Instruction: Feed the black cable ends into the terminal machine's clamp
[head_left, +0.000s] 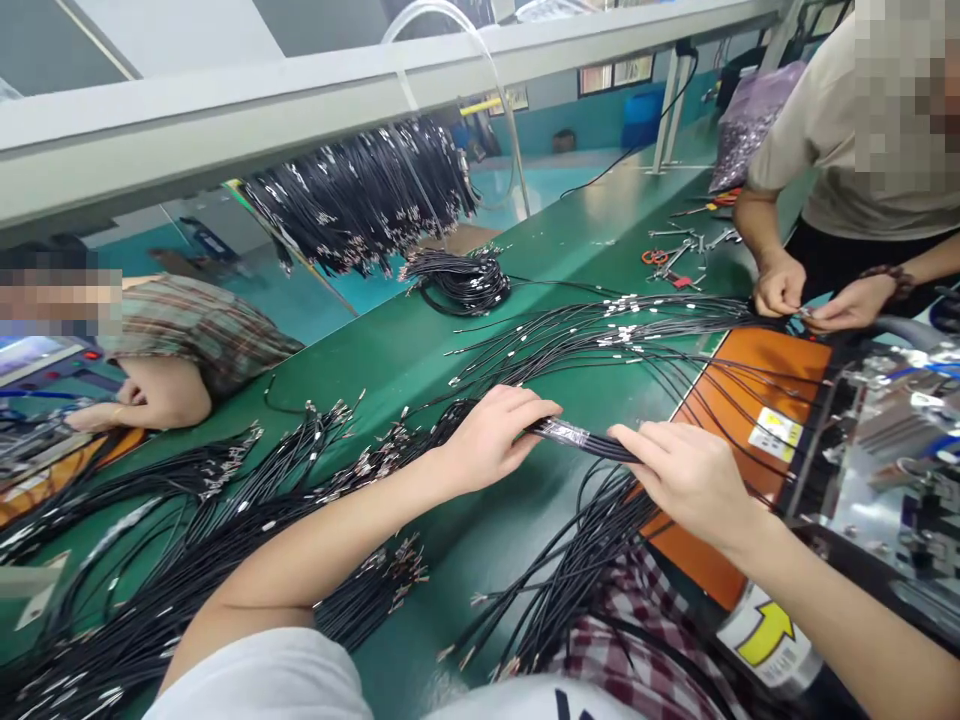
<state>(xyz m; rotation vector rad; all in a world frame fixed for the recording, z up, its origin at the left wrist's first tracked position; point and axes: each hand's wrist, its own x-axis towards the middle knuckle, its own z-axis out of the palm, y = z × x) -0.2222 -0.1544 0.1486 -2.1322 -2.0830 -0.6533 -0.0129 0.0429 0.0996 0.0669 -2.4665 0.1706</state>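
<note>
A bundle of black cables (592, 443) stretches between my two hands, wrapped in shiny clear film (562, 432) along its middle. My left hand (491, 435) is closed round the bundle at one side of the film. On the other side, my right hand (686, 480) grips the same bundle, fingers wrapped over it. Loose black cables (570, 570) hang below my right hand toward my lap, their ends stripped to copper. Behind my left hand, more cables with white labels and bare ends (382, 450) lie on the green table (450, 535).
A coiled cable bundle (469, 283) and labelled cables (622, 325) lie farther back. Many cables (367, 195) hang from a rack. At right are an orange plate (720, 550), a machine (892, 450) and a co-worker's hands (847, 300). Another person (202, 330) leans at left.
</note>
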